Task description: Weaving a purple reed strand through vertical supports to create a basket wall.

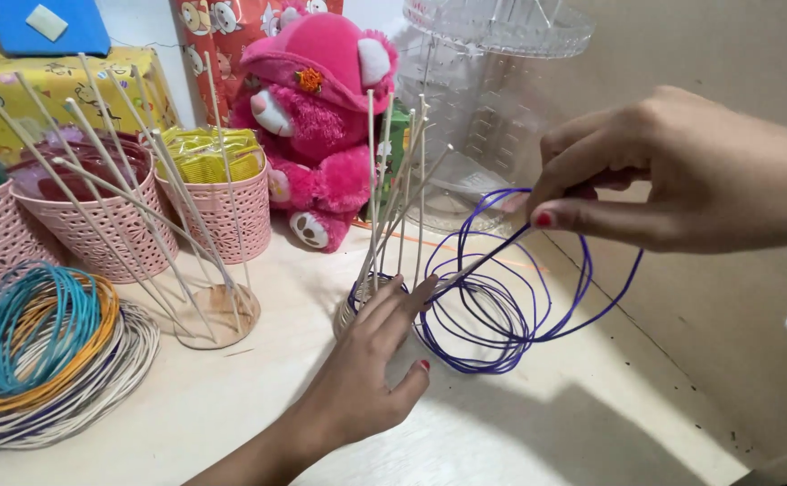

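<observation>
My left hand [368, 364] rests on the table with its fingers pressed against a small round base [355, 304] that bears several upright thin wooden sticks [399, 184]. A purple cord [510, 301] lies in loose loops beside that base, and a few turns of it wrap the foot of the sticks. My right hand [681, 175] is raised at the right and pinches a strand of the purple cord between thumb and fingers, pulling it taut toward the sticks.
A second round base with splayed sticks [218, 315] stands left of centre. Coils of blue, orange and white cord [47, 351] lie at the left. Pink perforated baskets [96, 216], a pink plush bear [321, 126] and a clear plastic stand [492, 81] line the back.
</observation>
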